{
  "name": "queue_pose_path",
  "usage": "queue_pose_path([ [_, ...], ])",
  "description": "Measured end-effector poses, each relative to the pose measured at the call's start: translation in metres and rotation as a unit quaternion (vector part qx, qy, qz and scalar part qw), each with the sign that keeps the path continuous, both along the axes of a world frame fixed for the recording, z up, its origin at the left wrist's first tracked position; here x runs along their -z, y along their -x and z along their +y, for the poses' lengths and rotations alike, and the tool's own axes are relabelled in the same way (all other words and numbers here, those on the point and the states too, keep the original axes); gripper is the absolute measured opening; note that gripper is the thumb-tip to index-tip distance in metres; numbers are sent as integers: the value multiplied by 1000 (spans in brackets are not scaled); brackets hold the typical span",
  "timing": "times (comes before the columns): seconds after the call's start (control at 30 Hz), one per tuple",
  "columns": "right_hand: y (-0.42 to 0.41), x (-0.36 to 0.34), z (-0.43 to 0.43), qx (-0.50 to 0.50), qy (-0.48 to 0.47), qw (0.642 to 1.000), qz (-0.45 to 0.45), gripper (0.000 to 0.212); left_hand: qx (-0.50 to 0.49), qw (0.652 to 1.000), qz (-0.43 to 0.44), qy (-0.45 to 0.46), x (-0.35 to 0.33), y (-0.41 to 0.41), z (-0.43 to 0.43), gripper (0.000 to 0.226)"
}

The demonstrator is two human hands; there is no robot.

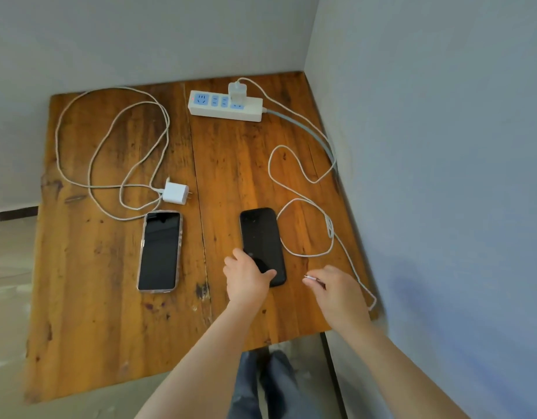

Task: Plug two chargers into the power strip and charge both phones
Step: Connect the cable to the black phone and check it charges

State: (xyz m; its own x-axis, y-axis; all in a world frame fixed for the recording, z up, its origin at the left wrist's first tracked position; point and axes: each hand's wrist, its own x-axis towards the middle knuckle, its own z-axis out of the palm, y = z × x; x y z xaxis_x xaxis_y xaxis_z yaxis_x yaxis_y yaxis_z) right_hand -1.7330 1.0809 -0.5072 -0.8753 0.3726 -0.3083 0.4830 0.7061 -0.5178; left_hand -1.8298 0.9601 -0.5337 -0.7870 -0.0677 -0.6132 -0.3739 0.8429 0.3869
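A white power strip (212,108) lies at the back of the wooden table (94,313), with one white charger (237,91) plugged into it. That charger's cable (291,173) loops down the right side. My right hand (337,288) pinches the cable's plug end, just right of the black phone (261,237). My left hand (246,276) grips the near end of that black phone, which lies flat. A second white charger (175,192) lies unplugged on the table, its cable (110,140) coiled at the left. A second phone (160,251) in a clear case lies face up below it.
Grey walls close in the table at the back and along the right edge. The power strip's grey cord (309,131) runs along the right wall. My legs (267,385) show below the table's front edge.
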Motion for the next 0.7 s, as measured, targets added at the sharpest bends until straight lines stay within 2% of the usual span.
queue_pose_path([
  [0.13, 6, 14, -10, 45, 54, 996, -61, 34, -18, 999, -36, -2, 2, 12, 4, 67],
  [0.27, 12, 14, -15, 138, 141, 976, -95, 31, -23, 998, -57, -13, 7, 16, -2, 56],
  [0.4, 14, 11, -14, 200, 227, 949, -87, 25, -73, 990, -72, -97, 6, 20, -10, 39],
  [0.53, 12, -2, -10, 266, 328, 905, -55, 19, -158, 952, -137, -225, -6, 21, -26, 19],
  [0.6, 12, -12, -8, 289, 354, 889, -35, 16, -188, 931, -160, -268, -12, 23, -33, 19],
  [0.7, 14, -23, -5, 297, 358, 885, -24, 12, -217, 912, -179, -299, -21, 27, -37, 26],
])
